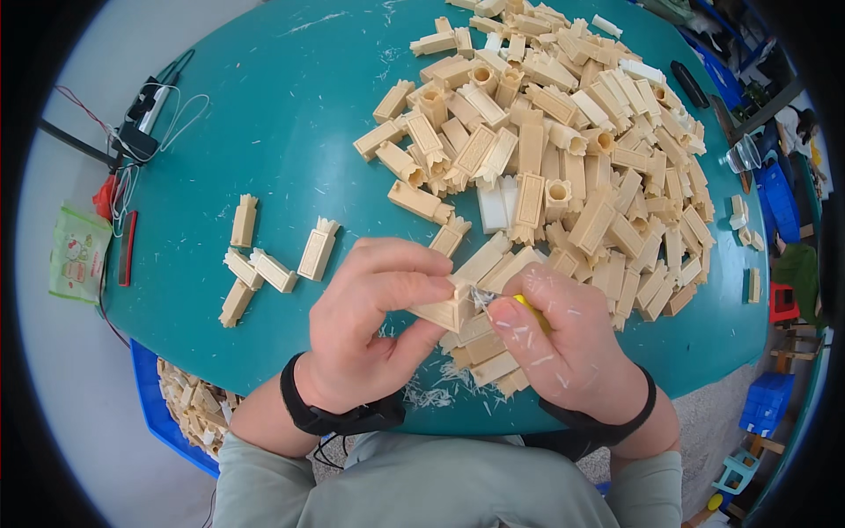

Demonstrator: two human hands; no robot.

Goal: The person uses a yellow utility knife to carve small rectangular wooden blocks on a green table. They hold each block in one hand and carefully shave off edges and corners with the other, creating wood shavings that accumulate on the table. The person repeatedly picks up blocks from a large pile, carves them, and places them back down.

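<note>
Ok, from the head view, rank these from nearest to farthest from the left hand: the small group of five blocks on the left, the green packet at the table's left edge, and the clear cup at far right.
1. The five loose blocks, just left of the left hand.
2. The green packet, at the table's far left edge.
3. The clear cup, far right past the big pile.
</note>
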